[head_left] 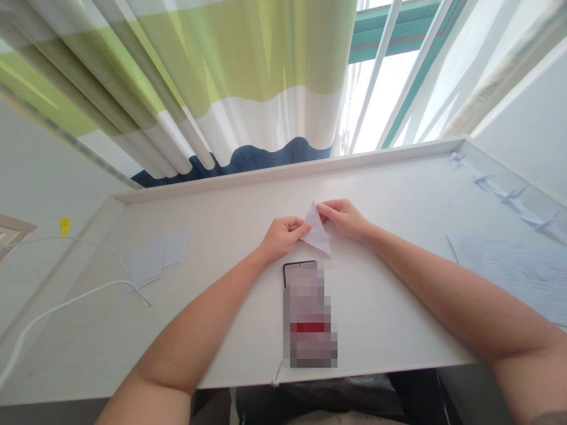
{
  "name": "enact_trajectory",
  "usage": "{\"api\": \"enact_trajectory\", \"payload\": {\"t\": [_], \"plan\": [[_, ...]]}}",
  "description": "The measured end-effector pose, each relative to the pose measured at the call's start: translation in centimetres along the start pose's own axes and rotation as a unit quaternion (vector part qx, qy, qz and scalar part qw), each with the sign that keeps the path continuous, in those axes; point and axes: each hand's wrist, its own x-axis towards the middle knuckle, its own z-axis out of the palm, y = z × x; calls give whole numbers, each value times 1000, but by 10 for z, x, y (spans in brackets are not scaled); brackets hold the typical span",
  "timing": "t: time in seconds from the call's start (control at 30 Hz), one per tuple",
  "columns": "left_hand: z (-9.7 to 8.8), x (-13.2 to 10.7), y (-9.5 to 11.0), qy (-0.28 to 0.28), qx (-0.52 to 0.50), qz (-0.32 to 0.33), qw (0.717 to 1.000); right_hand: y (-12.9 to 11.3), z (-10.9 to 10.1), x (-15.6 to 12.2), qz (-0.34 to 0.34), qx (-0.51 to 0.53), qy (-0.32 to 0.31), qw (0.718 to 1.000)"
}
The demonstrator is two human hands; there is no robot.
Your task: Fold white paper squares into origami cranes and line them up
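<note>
A small folded piece of pale paper [318, 233], shaped like a triangle, is held just above the white desk [230, 248] near its middle. My left hand [282, 236] pinches its left edge with curled fingers. My right hand [343, 217] pinches the upper right edge near the tip. Both forearms rest on the desk. A phone [308, 313] lies flat just below the paper, between my arms.
A small stack of pale paper squares [159, 260] lies at the left, crossed by a white cable [66, 304]. Several folded paper cranes [509, 193] line the right edge. A written sheet [514, 268] lies at right. A striped curtain [212, 82] hangs behind.
</note>
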Motion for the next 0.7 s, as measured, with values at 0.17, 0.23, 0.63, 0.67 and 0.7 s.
{"api": "enact_trajectory", "payload": {"t": [0.17,0.23,0.63,0.67,0.7], "plan": [[0,0,0,-6,2,5,1000,0,0,0,3,2,0,1000],[-1,0,0,-6,0,4,1000,0,0,0,2,7,-2,1000],[-1,1,1,-5,-5,-3,1000,1,-1,0,6,8,-17,1000],[-1,1,1,-5,-6,-3,1000,1,-2,0,5,9,-18,1000],[-1,1,1,-5,-6,-3,1000,2,-2,0,5,9,-19,1000]]}}
